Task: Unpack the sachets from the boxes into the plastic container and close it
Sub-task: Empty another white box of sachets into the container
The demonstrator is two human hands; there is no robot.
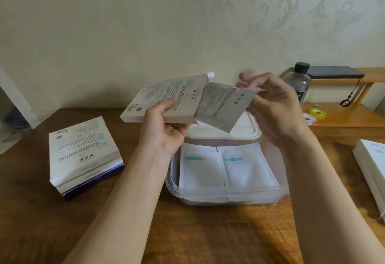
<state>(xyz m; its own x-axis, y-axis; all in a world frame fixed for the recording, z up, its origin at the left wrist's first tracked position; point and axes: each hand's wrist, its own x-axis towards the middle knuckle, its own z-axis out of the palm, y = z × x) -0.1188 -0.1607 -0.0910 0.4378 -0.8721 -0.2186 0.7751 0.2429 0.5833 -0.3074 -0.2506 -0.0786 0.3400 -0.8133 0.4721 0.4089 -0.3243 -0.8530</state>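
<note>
With the left hand (164, 126), grips a box (164, 96) from below: thumb on the printed face, fingers curled under the near edge. Holds it tilted in the air above the far part of the container (227, 192), open end to the right, flap (210, 75) raised. With the right hand (273, 105), pinches the sachets (225, 105) at their upper right corner between thumb and fingers, partway out of the box's open end and slanting down toward the container. Too blurred there to count the bunch. Below, on the bench (208, 232), the clear container, open, between the forearms. Inside it, two inner sachets (200, 167), white, flat, side by side, a blue label and red mark near the far end of each. At the container's far rim, the white lid (250, 132), partly hidden by the held bunch; on the rim or just behind it, cannot tell. Left of the container, well apart, a stack (83, 155) of boxes, pale on top, purple edge at the bottom. At the right edge, a white pile (373, 165), cut off. Farther back on the right, a wooden shelf (343, 122) with two tape rolls (319, 116), a dark-capped bottle (298, 82) and, on an upper ledge, a phone (335, 71).
</note>
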